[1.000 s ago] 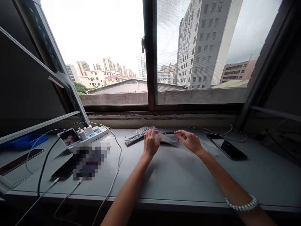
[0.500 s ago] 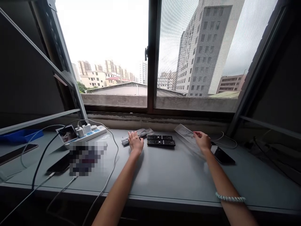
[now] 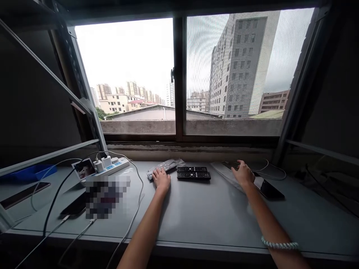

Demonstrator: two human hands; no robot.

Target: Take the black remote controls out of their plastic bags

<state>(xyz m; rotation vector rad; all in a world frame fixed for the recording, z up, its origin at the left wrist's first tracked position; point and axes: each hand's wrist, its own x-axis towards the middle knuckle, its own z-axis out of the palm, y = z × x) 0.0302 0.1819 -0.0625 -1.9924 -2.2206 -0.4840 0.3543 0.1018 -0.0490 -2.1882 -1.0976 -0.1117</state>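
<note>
This is an indoor desk workspace (whether office or workshop, I cannot tell): a plain grey tabletop (image 3: 190, 220) stands between slotted metal posts (image 3: 80, 71), a power strip (image 3: 112, 170) carries plugged-in chargers (image 3: 106, 161), and a sliding window (image 3: 179, 82) overlooks city buildings (image 3: 244, 67).
</note>
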